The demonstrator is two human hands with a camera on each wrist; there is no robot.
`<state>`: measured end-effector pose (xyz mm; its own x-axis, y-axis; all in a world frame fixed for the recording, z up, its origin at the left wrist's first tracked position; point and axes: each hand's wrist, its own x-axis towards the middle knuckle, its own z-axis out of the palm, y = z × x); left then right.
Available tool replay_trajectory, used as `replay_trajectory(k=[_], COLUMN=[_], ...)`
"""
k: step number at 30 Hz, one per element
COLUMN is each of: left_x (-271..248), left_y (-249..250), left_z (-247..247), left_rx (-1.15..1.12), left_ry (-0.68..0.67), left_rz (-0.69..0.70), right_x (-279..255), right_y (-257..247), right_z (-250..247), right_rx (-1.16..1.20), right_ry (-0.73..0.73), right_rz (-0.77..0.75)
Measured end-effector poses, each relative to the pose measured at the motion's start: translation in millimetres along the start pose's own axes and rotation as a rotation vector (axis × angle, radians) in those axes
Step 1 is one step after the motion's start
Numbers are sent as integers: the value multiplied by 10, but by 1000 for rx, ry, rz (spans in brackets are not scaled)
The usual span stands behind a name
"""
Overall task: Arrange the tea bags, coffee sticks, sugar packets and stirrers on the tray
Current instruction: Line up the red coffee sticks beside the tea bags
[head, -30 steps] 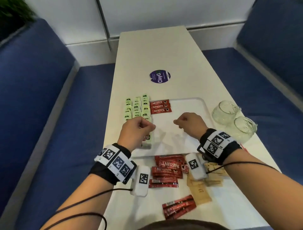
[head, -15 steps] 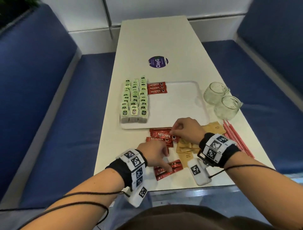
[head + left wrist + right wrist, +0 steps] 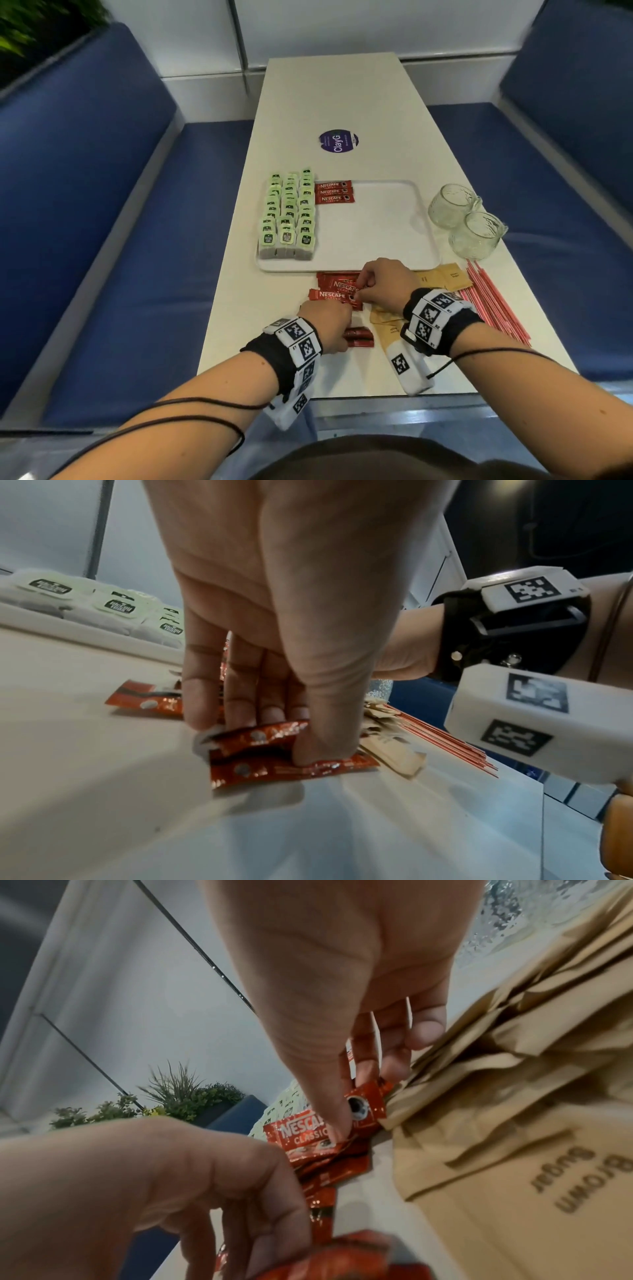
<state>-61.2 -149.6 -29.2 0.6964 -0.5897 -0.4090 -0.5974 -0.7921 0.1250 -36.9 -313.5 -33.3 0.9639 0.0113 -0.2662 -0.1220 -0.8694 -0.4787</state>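
Observation:
A white tray (image 3: 376, 240) holds three rows of green tea bags (image 3: 289, 212) on its left and three red coffee sticks (image 3: 334, 192) at its far edge. Loose coffee sticks (image 3: 337, 291) lie on the table just in front of the tray. My right hand (image 3: 363, 287) pinches the end of one stick (image 3: 363, 1110) in that pile between thumb and fingers. My left hand (image 3: 330, 325) is nearer to me and pinches a coffee stick (image 3: 274, 734), its thumb pressing on a second stick (image 3: 291, 769). Brown sugar packets (image 3: 445, 277) and red stirrers (image 3: 493, 305) lie to the right.
Two glass cups (image 3: 452, 205) (image 3: 476, 234) stand right of the tray. A purple round sticker (image 3: 338, 141) is on the far table top. Blue bench seats flank the narrow table, whose front edge lies just behind my wrists.
Both hands have come back from over the tray to the loose coffee sticks in front of it and taken hold of sticks there. In the last half second they barely moved.

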Motion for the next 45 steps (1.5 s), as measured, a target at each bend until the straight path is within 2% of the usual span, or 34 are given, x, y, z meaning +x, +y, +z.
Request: replay_trajectory(k=[7, 12, 14, 16, 19, 22, 25, 29, 34, 36, 40, 45], left_x=[69, 87, 82, 70, 63, 113, 202, 324, 438, 496, 658, 876], left_y=[-12, -33, -129, -311, -584, -641, -650, -713, -790, -848, -1006, -1169], left_z=[-25, -151, -279, -434, -592, -611, -525, -439, -538, -603, -713, -825], left_rx=[-20, 3, -219, -492, -814, -1171, -1125, -1097, -1173, -1208, -1300, -1225], left_ry=[-2, -127, -170, -155, -10, 138, 281, 399, 449, 463, 474, 427], left_rz=[18, 24, 0, -35, -168, -283, -275, -270, -282, -291, -316, -304], right_x=[59, 89, 94, 101, 132, 185, 241, 358, 560, 650, 848, 1207], right_y=[28, 44, 64, 85, 95, 77, -2, -139, -278, -277, -177, -22], right_z=[-46, -129, -179, -231, -319, -371, -421, -481, -470, -488, -532, -526], right_rx=[62, 120, 140, 158, 159, 214, 308, 454, 469, 489, 748, 877], right_ry=[-2, 4, 14, 6, -3, -25, -86, -159, -261, -195, -52, 81], right_rz=[-6, 7, 1, -14, -24, -39, -79, -122, -145, -121, -26, 118])
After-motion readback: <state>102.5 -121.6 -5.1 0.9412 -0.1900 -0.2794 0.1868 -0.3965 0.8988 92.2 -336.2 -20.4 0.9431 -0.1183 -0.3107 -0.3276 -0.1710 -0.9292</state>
